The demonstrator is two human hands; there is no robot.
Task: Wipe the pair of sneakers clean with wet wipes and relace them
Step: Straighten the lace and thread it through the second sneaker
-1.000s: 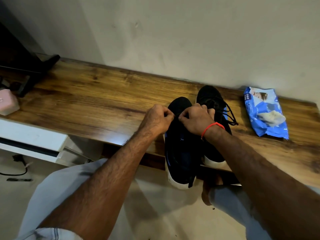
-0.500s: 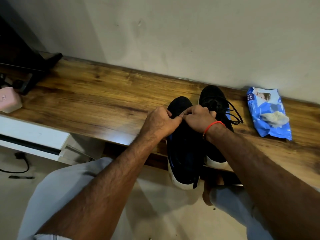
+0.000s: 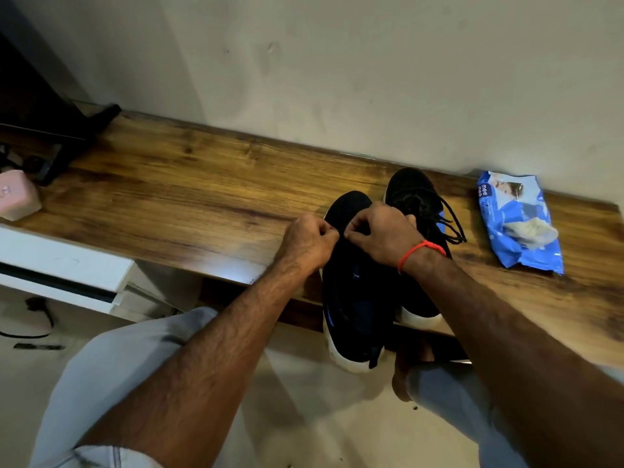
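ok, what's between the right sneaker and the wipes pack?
Head view: only bare wooden tabletop between the right sneaker and the wet wipes pack; the sneaker's loose black lace trails partway into that gap.

Hands (image 3: 347,238) drawn slightly apart again over near sneaker (image 3: 354,298).

Bare forearms, red thread wristband (image 3: 421,250), light grey trousers (image 3: 114,359)

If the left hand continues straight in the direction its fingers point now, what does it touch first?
Most likely the right hand: the left hand points rightward across the near sneaker, fingertips almost meeting.
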